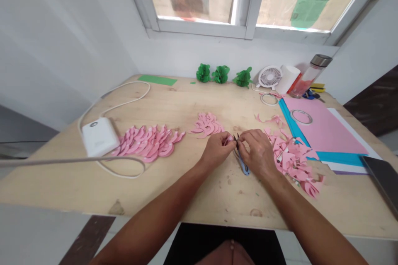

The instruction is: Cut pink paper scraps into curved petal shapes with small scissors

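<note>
My left hand (pixel 217 149) is closed, with thumb and fingertips pinched on a small pink paper piece (pixel 229 138), mostly hidden by the fingers. Close beside it, my right hand (pixel 257 151) is curled around a small pair of scissors (pixel 244 167) with a light blue handle. Their dark blades point away from me, slightly apart, right next to the left fingertips. Just beyond the left hand lies a small pile of curved pink paper cutouts (pixel 207 125). Right of the right hand spreads a heap of pink paper scraps (pixel 294 161).
Left are rows of pink cutouts (pixel 149 141), a white power bank (pixel 100 136) and its looping cable. Green paper shapes (pixel 220 74), a small fan (pixel 270 77) and a bottle (pixel 311 76) stand at the back. Coloured sheets (pixel 329 128), a tape ring (pixel 301 117) and a phone (pixel 381 182) lie right.
</note>
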A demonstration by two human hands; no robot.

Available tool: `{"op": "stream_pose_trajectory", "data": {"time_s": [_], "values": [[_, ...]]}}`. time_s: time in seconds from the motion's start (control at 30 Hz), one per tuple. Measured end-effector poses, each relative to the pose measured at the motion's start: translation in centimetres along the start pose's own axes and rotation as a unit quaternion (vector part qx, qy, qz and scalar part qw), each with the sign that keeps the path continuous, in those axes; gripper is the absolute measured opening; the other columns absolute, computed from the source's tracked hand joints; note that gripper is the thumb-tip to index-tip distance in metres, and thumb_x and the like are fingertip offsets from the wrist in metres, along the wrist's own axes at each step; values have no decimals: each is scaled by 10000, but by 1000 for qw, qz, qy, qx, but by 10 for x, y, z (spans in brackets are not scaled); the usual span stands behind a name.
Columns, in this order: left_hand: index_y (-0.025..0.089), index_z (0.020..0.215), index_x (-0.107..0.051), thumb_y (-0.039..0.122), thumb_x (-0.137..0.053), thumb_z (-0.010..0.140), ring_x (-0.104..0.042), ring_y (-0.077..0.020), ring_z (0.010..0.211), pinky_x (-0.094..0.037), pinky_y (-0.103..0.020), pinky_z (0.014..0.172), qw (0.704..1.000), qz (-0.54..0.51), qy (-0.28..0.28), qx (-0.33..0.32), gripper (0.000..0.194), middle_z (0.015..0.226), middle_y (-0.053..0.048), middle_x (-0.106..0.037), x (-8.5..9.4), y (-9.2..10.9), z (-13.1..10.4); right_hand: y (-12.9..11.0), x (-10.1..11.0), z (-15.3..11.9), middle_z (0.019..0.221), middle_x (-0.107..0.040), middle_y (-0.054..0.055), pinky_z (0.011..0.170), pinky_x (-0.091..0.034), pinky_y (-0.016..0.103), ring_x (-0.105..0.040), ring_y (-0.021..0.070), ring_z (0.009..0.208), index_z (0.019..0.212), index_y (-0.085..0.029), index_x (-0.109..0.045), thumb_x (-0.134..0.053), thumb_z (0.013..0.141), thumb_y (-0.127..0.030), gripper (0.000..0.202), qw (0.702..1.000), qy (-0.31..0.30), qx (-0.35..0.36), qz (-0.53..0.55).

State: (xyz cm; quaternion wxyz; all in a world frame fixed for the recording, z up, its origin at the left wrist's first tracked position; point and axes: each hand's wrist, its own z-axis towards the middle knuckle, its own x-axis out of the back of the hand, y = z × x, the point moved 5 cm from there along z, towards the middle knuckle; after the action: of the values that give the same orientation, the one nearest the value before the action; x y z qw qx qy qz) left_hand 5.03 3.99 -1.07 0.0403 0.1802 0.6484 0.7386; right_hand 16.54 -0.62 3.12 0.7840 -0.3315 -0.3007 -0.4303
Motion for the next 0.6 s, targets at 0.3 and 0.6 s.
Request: {"op": "stream_pose_trajectory", "data": {"time_s": [0.3, 0.6], "values": [[171, 587, -432, 261, -520, 686, -351, -71, 457, -245, -197, 449, 1000, 3, -2, 5, 160, 490, 60, -381, 0, 1, 0, 2, -1, 0, 760, -608, 57, 695, -373, 331, -511, 211, 777, 752, -190, -555, -515, 803, -151, 75, 1000, -11, -3, -5], [173, 582, -425, 264, -522, 693, -353, -74, 459, -240, -199, 448, 1000, 3, -3, 4, 173, 486, 59, -376, -1, 1, 0, 2, -1, 0, 735, -602, 57, 679, -362, 317, -507, 205, 750, 745, -187, -561, -503, 809, -161, 91, 1000, -14, -6, -3]]}}
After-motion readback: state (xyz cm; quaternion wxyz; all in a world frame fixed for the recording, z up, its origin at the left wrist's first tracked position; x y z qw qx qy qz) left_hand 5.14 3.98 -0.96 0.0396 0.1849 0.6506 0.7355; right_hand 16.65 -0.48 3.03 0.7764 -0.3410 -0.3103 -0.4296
